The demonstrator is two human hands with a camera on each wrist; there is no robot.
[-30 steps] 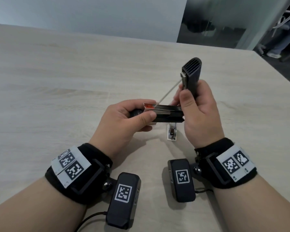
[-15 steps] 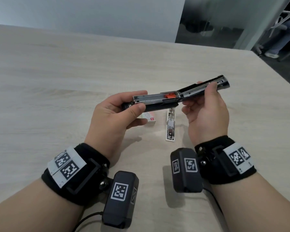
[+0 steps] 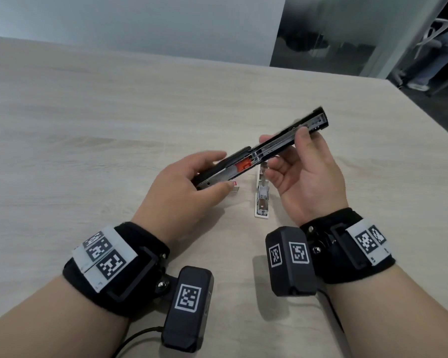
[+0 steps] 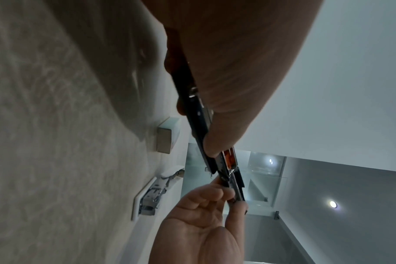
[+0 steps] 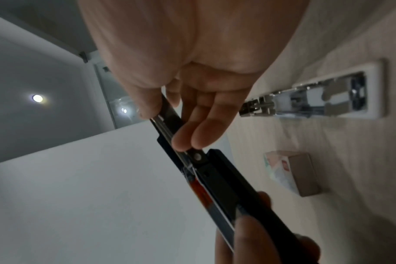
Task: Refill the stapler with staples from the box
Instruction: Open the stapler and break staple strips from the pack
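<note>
A black stapler (image 3: 261, 148), swung open nearly flat, is held above the desk (image 3: 88, 120) between both hands. The left hand (image 3: 181, 187) has a narrow grip, thumb and fingers pinching the lower end near the orange pusher (image 3: 243, 165); the right hand (image 3: 308, 177) pinches the raised upper arm between thumb and fingertips. On the desk beneath, the staple box (image 5: 289, 171) lies just beside a second, white-based stapler (image 3: 262, 200), its metal works exposed.
</note>
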